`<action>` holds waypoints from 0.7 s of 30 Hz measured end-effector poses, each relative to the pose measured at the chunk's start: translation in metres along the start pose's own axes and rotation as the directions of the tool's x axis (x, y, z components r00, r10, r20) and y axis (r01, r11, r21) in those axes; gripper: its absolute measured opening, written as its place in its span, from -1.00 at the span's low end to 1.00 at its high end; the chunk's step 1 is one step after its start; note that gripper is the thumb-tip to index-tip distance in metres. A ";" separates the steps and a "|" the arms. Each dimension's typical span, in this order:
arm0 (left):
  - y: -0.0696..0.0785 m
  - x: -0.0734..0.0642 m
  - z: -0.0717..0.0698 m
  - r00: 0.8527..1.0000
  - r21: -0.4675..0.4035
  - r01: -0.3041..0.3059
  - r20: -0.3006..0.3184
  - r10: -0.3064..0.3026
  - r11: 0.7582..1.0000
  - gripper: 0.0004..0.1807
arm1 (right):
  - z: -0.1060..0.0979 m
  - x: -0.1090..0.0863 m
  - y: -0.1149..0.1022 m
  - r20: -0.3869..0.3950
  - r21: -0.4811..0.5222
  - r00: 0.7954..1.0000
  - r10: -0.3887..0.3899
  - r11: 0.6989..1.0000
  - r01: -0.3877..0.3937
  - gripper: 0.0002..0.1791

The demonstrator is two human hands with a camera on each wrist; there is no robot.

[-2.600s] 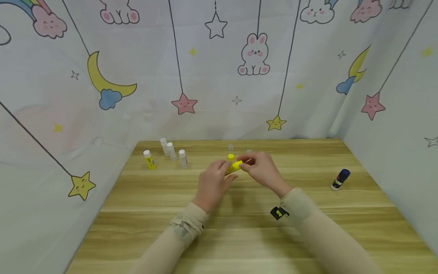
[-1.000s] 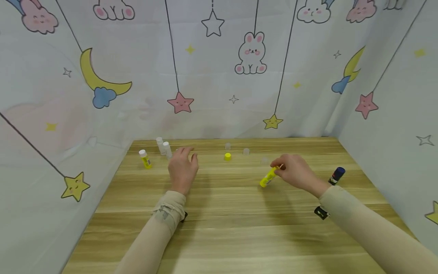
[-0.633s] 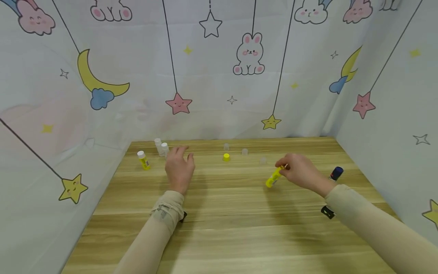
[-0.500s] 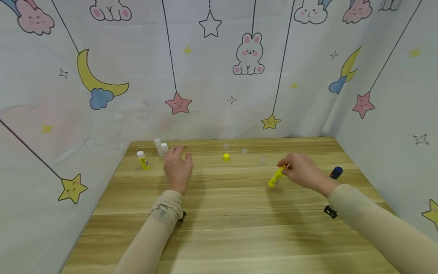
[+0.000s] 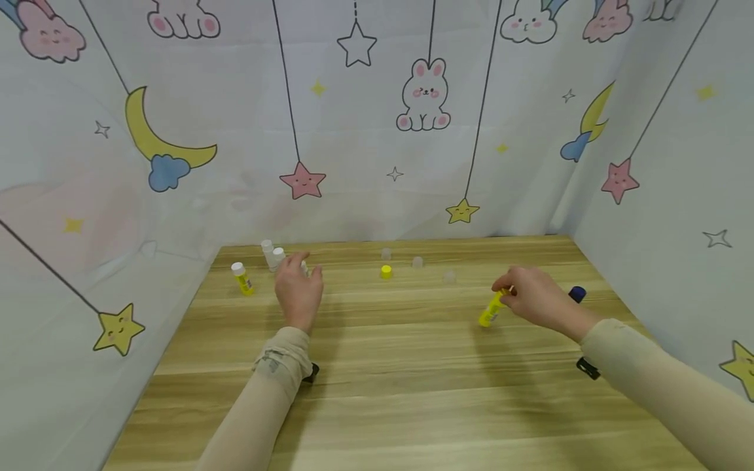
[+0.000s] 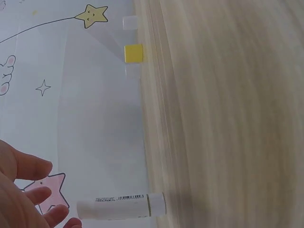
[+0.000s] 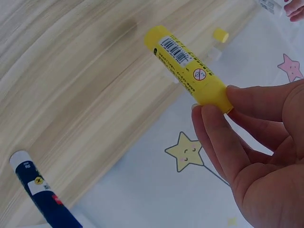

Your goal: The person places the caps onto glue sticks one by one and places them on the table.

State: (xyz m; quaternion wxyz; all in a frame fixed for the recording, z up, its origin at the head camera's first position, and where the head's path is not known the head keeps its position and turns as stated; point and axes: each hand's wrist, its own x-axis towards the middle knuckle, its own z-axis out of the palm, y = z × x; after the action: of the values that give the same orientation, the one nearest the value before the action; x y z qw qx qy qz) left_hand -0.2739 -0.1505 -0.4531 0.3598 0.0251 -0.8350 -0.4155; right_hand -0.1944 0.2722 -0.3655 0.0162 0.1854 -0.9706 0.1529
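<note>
My right hand [image 5: 538, 301] pinches a yellow glue stick [image 7: 187, 66] by one end between thumb and fingertips, holding it tilted above the table's right half. Printed text and a barcode show on its side. On the left, my left hand [image 5: 298, 288] has its thumb spread from the fingers and holds nothing. A white glue stick [image 6: 118, 206] stands upright just beyond those fingertips in the left wrist view; the head view shows only a sliver of it behind the hand.
At the back left stand two white glue sticks [image 5: 267, 254] and a yellow glue stick with a white cap [image 5: 242, 279]. A yellow cap [image 5: 385, 272] and several translucent caps [image 5: 417, 262] lie mid-table. A dark blue glue stick [image 7: 45, 194] stands at the right, partly behind my right hand.
Both hands were together on the yellow glue stick at first. My left hand has let go and moved left to the white glue sticks; my right hand has carried the yellow one rightward.
</note>
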 end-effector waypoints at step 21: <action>-0.021 0.003 0.008 0.980 -0.097 0.200 0.028 -0.199 0.975 -0.51 | -0.012 -0.020 0.035 -0.033 -0.092 0.999 -0.031 0.995 0.028 -0.80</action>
State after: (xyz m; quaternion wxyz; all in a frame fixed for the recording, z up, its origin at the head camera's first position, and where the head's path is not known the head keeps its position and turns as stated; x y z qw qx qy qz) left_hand -0.2863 -0.1602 -0.4698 0.3095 0.0872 -0.8097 -0.4908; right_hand -0.1892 0.3140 -0.3664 0.0435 0.1960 -0.9733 0.1111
